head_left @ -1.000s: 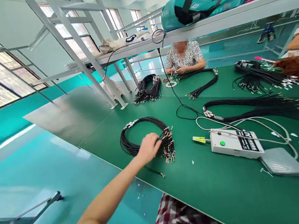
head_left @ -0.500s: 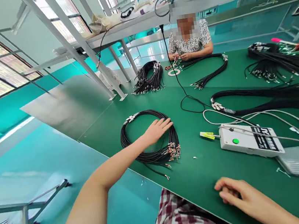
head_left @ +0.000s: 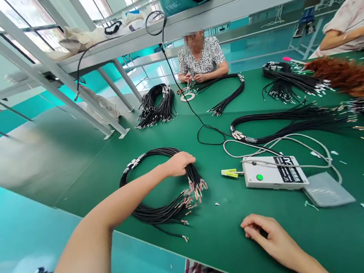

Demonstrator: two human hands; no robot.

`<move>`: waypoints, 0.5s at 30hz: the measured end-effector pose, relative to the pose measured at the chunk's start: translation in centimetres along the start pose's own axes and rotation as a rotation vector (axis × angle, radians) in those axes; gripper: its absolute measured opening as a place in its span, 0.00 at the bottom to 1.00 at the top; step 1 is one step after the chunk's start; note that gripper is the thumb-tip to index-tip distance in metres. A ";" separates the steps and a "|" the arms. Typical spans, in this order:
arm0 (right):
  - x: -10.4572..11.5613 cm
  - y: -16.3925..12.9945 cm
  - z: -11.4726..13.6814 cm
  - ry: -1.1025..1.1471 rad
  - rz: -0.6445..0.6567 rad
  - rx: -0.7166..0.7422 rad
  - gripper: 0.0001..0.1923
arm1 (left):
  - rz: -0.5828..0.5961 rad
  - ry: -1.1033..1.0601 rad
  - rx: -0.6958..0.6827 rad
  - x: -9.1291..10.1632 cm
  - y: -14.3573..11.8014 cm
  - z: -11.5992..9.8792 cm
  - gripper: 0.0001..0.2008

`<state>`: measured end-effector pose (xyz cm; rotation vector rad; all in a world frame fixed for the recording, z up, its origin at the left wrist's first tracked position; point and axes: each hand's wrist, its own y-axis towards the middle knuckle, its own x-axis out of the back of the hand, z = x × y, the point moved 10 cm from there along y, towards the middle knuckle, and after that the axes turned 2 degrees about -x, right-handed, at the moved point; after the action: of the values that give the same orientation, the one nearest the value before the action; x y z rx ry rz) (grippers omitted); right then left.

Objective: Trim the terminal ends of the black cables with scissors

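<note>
Black wire coil (head_left: 157,189) lies on the green table (head_left: 216,235) near its left edge, terminal ends fanned toward the white control box (head_left: 273,173). Left hand (head_left: 179,163) is closed around the strands above those ends. Right hand (head_left: 272,239) rests loosely curled, holding nothing. Advise gripping short of the terminals. Open room lies between coil and box; drop-off immediately left.
</note>
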<state>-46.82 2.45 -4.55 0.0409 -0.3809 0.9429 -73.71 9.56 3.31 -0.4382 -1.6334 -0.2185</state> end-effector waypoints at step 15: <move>1.0 0.2 0.2 0.134 -0.046 -0.002 0.17 | -0.233 0.071 0.485 7.5 11.2 5.6 0.23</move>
<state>-46.54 3.25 -4.03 -0.0150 -0.2557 0.8946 -74.73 23.10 8.76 0.1279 -1.6012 -0.0058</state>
